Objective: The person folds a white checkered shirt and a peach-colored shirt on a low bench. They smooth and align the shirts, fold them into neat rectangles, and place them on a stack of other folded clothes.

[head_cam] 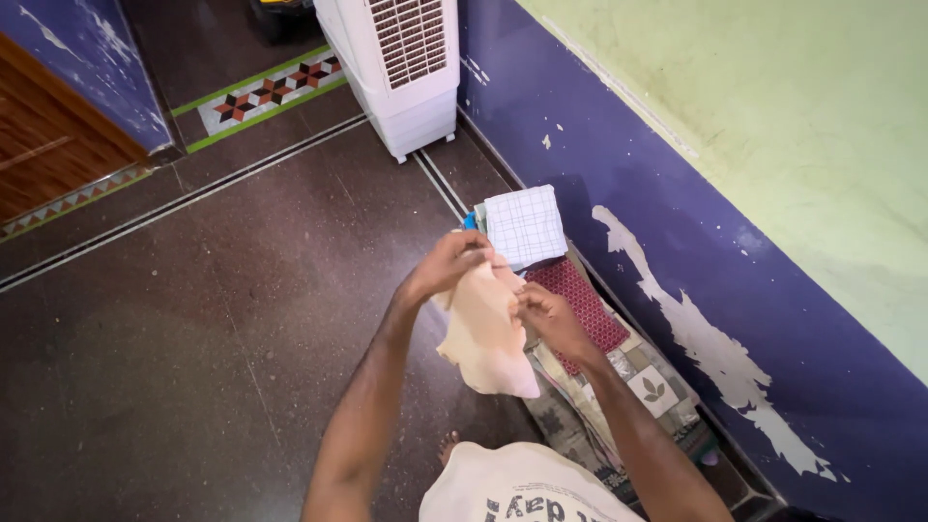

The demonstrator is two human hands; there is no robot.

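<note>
Both hands were up pinching a cream cloth (pixel 486 333): left hand (pixel 447 263) gripped its top edge, right hand (pixel 547 313) nipped its right side, above folded cloths (pixel 541 253) along the wall.

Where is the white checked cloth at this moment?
In the head view, the white checked cloth lies folded on the floor by the blue wall, right of centre, just beyond the left hand and beside the dark red cloth.

Open dark floor (pixel 193 319) lies left; folded cloth stack (pixel 580 319), blue wall (pixel 677 213) and white air cooler (pixel 401 68) obstruct right and ahead.
</note>
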